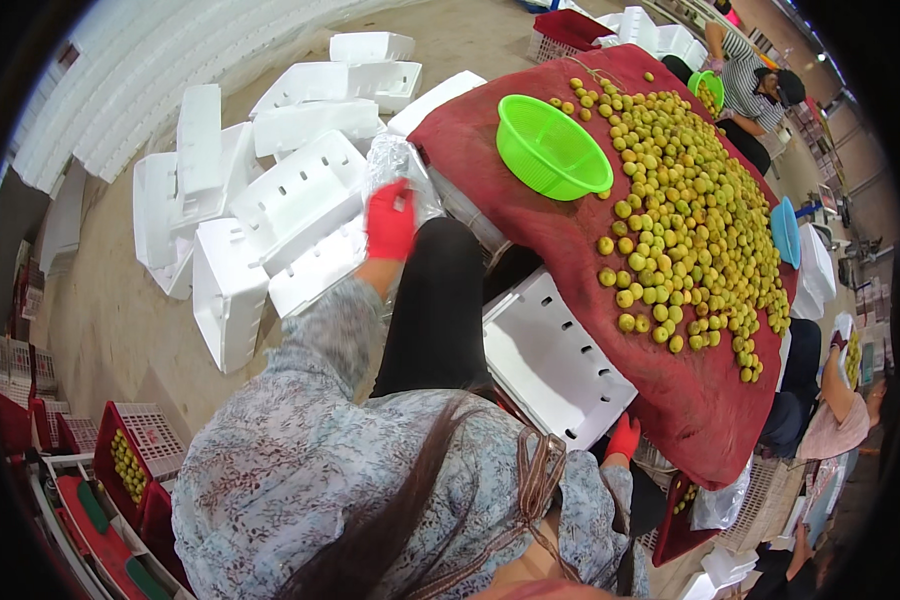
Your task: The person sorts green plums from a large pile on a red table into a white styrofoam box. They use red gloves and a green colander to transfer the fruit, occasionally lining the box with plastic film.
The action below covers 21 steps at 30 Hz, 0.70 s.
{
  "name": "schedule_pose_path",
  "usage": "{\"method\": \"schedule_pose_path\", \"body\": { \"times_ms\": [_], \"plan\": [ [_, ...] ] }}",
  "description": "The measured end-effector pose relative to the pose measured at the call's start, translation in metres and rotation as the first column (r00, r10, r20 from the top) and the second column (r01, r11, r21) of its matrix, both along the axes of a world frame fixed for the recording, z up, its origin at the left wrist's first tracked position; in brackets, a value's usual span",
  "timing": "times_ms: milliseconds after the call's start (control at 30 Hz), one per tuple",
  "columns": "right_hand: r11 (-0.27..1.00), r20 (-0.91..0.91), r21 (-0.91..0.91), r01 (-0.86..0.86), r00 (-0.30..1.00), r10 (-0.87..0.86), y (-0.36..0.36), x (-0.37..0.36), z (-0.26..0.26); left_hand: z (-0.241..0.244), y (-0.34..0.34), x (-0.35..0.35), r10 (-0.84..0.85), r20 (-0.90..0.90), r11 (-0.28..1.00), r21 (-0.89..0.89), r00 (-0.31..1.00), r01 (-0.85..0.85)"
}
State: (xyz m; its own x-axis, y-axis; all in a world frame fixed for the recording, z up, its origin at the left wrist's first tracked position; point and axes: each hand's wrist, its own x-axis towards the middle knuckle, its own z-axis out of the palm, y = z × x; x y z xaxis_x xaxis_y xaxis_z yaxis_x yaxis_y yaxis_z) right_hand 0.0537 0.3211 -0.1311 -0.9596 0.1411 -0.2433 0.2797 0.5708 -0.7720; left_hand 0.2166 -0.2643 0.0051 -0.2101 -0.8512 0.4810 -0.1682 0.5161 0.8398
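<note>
My left hand (pixel 390 223), in a red glove, is slightly blurred at the near edge of a clear plastic film bundle (pixel 399 159). Its fingers are curled, but whether they pinch the film cannot be seen. A white foam box (pixel 551 352) with slots along its walls lies tilted before me, between my body and the table. At that box's right corner is my right hand (pixel 622 439), also red-gloved, its grip partly hidden. Several yellow-green round fruits (pixel 682 217) are heaped on the red cloth (pixel 465 127) covering the table. Beside them stands a bright green plastic basket (pixel 553 150).
Several white foam boxes (pixel 300 191) are piled on the floor at left. Red crates (pixel 139 457) with fruit stand at lower left. Across the table a person (pixel 754 90) handles a green basket (pixel 707 91); another person (pixel 832 420) sits at right. A blue basin (pixel 786 232) edges the table.
</note>
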Motion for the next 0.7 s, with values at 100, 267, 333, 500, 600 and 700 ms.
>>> {"method": "schedule_pose_path", "body": {
  "times_ms": [100,267,333,500,600,700],
  "plan": [
    [0.993,-0.116,-0.120,-0.006,0.993,-0.008,-0.020,0.004,0.034,-0.067,-0.077,0.023,0.213,0.541,0.885,0.247,0.813,-0.396],
    [0.928,-0.068,-0.344,-0.141,0.990,0.125,-0.047,0.020,0.053,-0.119,-0.110,0.044,-0.303,0.712,0.767,0.577,0.633,-0.281],
    [0.941,-0.039,-0.328,-0.081,0.997,0.072,-0.054,0.024,0.066,-0.078,-0.094,0.025,-0.217,0.451,0.781,0.612,0.866,-0.123],
    [0.865,-0.143,-0.376,-0.332,0.943,0.299,-0.149,0.039,0.174,0.077,-0.053,-0.001,-0.250,-0.535,0.453,0.672,0.807,0.586],
    [0.714,-0.447,-0.315,-0.625,0.761,0.470,-0.226,0.051,0.243,0.159,0.026,-0.013,-0.472,-0.552,0.321,0.618,0.687,0.717],
    [0.561,-0.751,0.221,-0.798,0.228,0.620,-0.298,0.087,0.321,0.181,0.073,-0.025,-0.617,-0.449,0.094,0.773,0.647,0.627]
  ]
}}
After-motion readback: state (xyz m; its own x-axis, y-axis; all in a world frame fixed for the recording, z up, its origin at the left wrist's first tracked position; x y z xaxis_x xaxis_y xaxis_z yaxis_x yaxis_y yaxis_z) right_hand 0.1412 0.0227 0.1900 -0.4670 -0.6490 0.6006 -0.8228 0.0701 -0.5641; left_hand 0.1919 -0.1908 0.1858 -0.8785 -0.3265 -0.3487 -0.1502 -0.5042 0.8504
